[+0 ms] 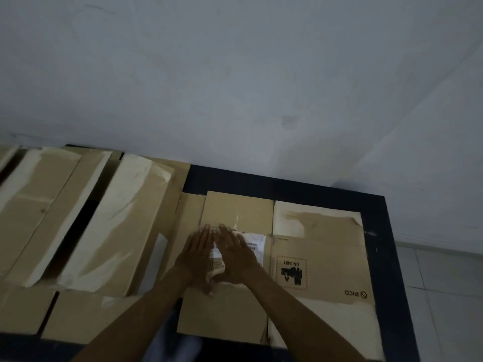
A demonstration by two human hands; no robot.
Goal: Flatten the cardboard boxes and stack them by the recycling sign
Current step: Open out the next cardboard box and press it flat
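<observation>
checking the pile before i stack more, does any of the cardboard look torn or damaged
Yes. The flap at the far right of the flattened PICO box has its brown surface peeled off in pale ragged patches. The long cardboard pieces on the left show similar stripped areas. Both hands lie flat on the shipping label.

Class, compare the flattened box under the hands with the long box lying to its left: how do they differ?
The flattened box lies flat and bears a white label and black print; the long box keeps its volume and shows only pale tape. Both hands press the flattened box; nothing touches the long box. Both are brown cardboard.
</observation>
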